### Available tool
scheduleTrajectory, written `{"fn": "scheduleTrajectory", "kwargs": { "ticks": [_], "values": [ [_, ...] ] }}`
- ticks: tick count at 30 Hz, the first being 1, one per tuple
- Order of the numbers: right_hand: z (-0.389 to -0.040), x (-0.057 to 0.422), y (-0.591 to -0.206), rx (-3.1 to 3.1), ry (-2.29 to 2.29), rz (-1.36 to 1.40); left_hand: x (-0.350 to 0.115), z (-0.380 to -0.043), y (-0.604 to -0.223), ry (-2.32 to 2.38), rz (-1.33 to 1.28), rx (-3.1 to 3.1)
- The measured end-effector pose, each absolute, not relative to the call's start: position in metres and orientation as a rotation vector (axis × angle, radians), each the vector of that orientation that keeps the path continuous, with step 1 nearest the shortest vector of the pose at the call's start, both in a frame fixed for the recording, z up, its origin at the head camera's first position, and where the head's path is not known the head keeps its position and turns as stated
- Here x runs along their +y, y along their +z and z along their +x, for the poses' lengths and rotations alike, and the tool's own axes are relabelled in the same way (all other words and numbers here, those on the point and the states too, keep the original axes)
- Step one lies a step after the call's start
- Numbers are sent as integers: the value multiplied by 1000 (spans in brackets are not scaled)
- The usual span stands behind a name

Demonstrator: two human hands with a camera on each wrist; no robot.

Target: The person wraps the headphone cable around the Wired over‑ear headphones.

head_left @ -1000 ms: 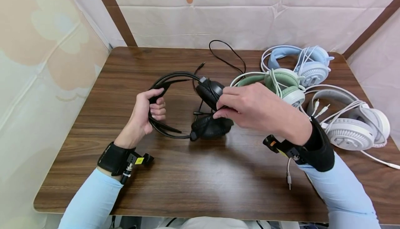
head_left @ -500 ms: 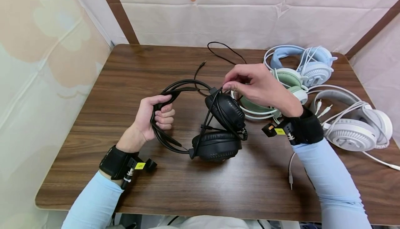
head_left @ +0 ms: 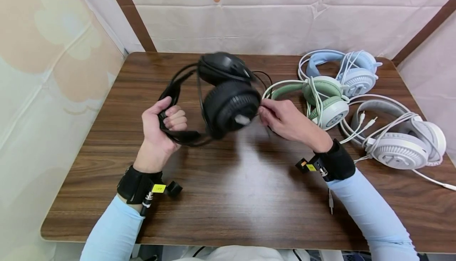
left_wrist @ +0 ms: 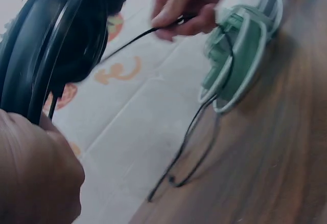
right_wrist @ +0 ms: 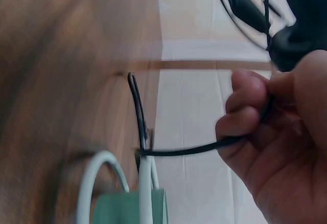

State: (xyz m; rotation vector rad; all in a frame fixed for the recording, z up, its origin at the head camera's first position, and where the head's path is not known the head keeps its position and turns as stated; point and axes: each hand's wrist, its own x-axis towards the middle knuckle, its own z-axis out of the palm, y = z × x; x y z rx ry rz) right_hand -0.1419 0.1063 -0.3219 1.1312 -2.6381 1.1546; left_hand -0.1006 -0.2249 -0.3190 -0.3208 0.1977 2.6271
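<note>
My left hand (head_left: 160,128) grips the headband of the black headphones (head_left: 228,104), its fingers curled round the band. The headphones are raised above the table, with both ear cups pointing right, and look blurred. Right of the cups, my right hand (head_left: 288,120) pinches their thin black cable (right_wrist: 196,149) between thumb and fingers. In the left wrist view the cable runs taut from an ear cup to the right hand (left_wrist: 189,6). Its loose end (left_wrist: 179,157) dangles in a loop beside the green headphones (head_left: 322,94).
White headphones (head_left: 399,150) with wrapped cords lie at the right of the wooden table (head_left: 107,197). Light blue headphones (head_left: 358,80) lie behind the green ones. A pale cord's plug (head_left: 331,203) is near my right forearm. Fabric walls (head_left: 228,27) stand behind and at the sides.
My left hand has lifted and turned the black headphones, cups swinging away from me. My right hand has moved lower, still pinching the cable, and more of the cable has been drawn in from the back.
</note>
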Motion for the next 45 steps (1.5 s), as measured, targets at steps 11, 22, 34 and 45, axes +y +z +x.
{"fn": "scheduleTrajectory", "kwargs": {
  "ticks": [11,22,34,45],
  "values": [
    [-88,77,-311,-2393,951,1531,-235,-104,-307,2901,-774,127],
    [-78,78,-280,-2095,636,1572,-246,-104,-312,3051,-664,854],
    [-123,81,-248,-2008,563,1469,-226,-97,-309,2725,-254,1479],
    [-170,81,-244,-2059,868,1443,-213,-94,-308,2502,43,1366]
  ]
}}
